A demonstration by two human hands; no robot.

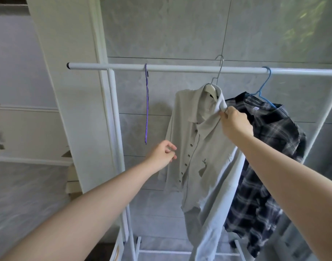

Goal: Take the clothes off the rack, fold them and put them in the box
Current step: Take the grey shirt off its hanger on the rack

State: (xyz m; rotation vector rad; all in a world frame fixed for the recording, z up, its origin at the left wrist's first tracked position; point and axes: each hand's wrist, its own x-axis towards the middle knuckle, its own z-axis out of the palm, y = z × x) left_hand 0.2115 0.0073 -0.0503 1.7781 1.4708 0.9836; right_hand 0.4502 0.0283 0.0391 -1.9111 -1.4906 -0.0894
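**Pale shirt gripped at the collar on the white rack**

White metal tubing frames my view: the rack (pixel 180 68) runs across the picture with its top rail level and one upright dropping at the left. From here I see the right hand (pixel 235 123) pinching the collar edge of the pale grey shirt (pixel 204 147), thumb and fingers closed on the cloth near the shoulder. The shirt hangs on a silver wire hanger (pixel 219 72) hooked over the rail, its front buttoned with a row of dark buttons and a small dark sprig stitched on the chest. A dark tag sits inside the neck; I cannot read any writing on it.

The left hand (pixel 164 155) hovers just beside the shirt's left sleeve edge, fingers loosely curled and holding nothing; I cannot tell whether a fingertip touches the cloth.

Just behind the right hand hangs a dark plaid shirt (pixel 270 166) on a blue hanger (pixel 265 85), also on the rail. It carries a small white neck label, too blurred to read. Well to the left, a purple cord (pixel 147 104) dangles from the rail. Grey marbled wall panels stand behind.
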